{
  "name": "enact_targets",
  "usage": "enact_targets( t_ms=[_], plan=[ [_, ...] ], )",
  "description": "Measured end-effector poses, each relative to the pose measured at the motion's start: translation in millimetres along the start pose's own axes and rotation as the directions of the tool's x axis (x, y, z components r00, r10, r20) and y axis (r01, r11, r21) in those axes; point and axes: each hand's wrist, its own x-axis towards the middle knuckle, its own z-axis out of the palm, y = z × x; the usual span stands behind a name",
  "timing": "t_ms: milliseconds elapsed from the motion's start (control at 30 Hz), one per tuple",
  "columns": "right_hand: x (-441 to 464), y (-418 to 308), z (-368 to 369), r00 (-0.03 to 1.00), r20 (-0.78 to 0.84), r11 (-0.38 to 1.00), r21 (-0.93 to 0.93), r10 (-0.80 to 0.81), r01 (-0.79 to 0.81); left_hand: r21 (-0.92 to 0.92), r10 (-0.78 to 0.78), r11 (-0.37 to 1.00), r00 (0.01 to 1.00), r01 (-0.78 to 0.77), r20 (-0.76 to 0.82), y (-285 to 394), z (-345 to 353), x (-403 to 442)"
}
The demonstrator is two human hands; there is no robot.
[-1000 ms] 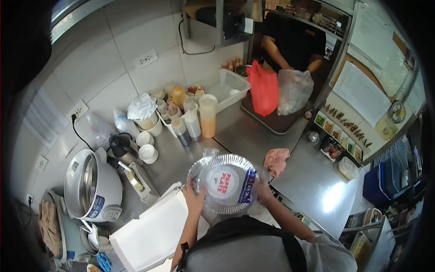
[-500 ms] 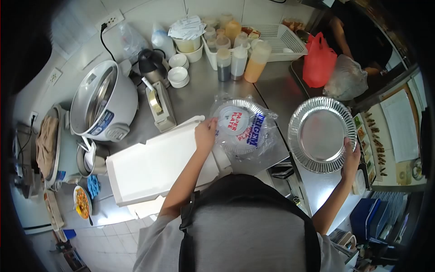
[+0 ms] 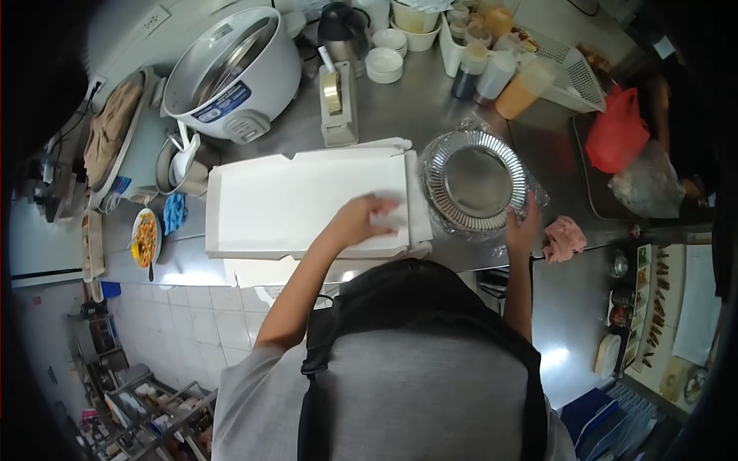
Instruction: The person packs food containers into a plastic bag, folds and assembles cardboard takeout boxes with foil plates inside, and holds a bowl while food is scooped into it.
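A silver foil-like plate (image 3: pixel 478 180) with a fluted rim lies on top of clear plastic packaging (image 3: pixel 453 223) on the steel counter. My right hand (image 3: pixel 523 223) is at the plate's lower right rim, fingers apart and touching or very near it. Over the right part of a flat white cardboard box (image 3: pixel 300 200), my left hand (image 3: pixel 365 221) is slightly blurred, its fingers spread and nothing between them. The box lies left of the plate, its white inner face up.
Behind the box stand a tape dispenser (image 3: pixel 338 111) and a rice cooker (image 3: pixel 231 77). Squeeze bottles (image 3: pixel 496 73) and small white bowls (image 3: pixel 384 65) are at the back. A pink cloth (image 3: pixel 563 238) and red bag (image 3: pixel 618 131) lie right. A person's arm shows behind the bags.
The plate has moved left from the right side onto the packaging. My left hand has left the packaging and is over the box. The view has shifted.
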Motion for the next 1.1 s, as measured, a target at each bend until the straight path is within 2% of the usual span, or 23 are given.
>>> enact_targets(
  t_ms=[33, 67, 100, 167, 233, 300, 367, 467, 567, 633, 700, 733, 767, 867, 967, 1100],
  plan=[
    [2, -14, -9, 0.997, 0.004, 0.981, -0.174, -0.082, 0.081, -0.057, -0.004, 0.998, 0.995, 0.01, 0.103, -1, -1, -20],
    [6, -30, -18, 0.986, 0.027, 0.925, -0.343, -0.164, 0.163, -0.037, -0.047, 0.998, 0.993, 0.051, 0.106, -4, 4, -32],
    [9, -53, -19, 0.979, -0.021, 0.931, -0.314, -0.201, 0.184, -0.019, -0.093, 0.995, 0.99, 0.095, 0.104, -9, 9, -44],
    [9, -88, -14, 0.986, 0.146, 0.996, -0.013, -0.082, 0.084, 0.035, -0.151, 0.988, 0.987, 0.15, 0.053, -14, 14, -58],
    [0, -130, -1, 0.957, 0.289, 0.971, 0.23, -0.007, -0.063, -0.081, -0.195, 0.976, 0.976, 0.202, 0.093, -27, 15, -57],
    [-7, -141, 20, 0.764, 0.631, 0.932, 0.344, -0.138, -0.115, -0.224, -0.195, 0.949, 0.972, 0.22, 0.131, -39, 19, -49],
    [-16, -157, 32, 0.564, 0.804, 0.962, 0.267, -0.188, -0.059, -0.319, -0.191, 0.915, 0.961, 0.247, 0.199, -49, 19, -44],
    [-28, -164, 47, 0.463, 0.834, 0.953, 0.283, -0.301, 0.109, -0.377, -0.198, 0.879, 0.942, 0.293, 0.272, -59, 8, -39],
    [-35, -171, 45, 0.433, 0.882, 0.977, 0.214, -0.189, -0.01, -0.347, -0.168, 0.9, 0.946, 0.262, 0.279, -64, 6, -37],
    [-41, -164, 43, 0.473, 0.866, 0.978, 0.206, -0.161, -0.043, -0.333, -0.115, 0.922, 0.963, 0.195, 0.245, -65, 9, -36],
    [-46, -154, 42, 0.547, 0.826, 0.967, 0.231, -0.138, -0.104, -0.022, -0.075, 0.997, 0.99, 0.078, 0.119, -47, 7, -40],
    [-49, -149, 41, 0.596, 0.793, 0.954, 0.261, -0.125, -0.147, 0.144, -0.036, 0.989, 0.998, 0.027, 0.06, -33, 6, -44],
    [-47, -147, 40, 0.643, 0.757, 0.937, 0.295, -0.11, -0.187, 0.259, -0.064, 0.964, 0.998, 0.056, 0.025, -15, 1, -48],
    [-32, -149, 31, 0.692, 0.719, 0.863, 0.386, -0.061, -0.325, 0.061, 0.012, 0.998, 0.98, 0.0, -0.198, 25, -23, -70],
    [-13, -174, 24, 0.679, 0.731, 0.667, 0.471, 0.072, -0.577, -0.043, 0.037, 0.998, 0.954, -0.052, -0.296, 53, -45, -93],
    [-9, -205, 32, 0.508, 0.86, 0.538, 0.412, 0.037, -0.735, -0.185, -0.018, 0.981, 0.93, -0.054, -0.368, 53, -39, -100]
  ],
)
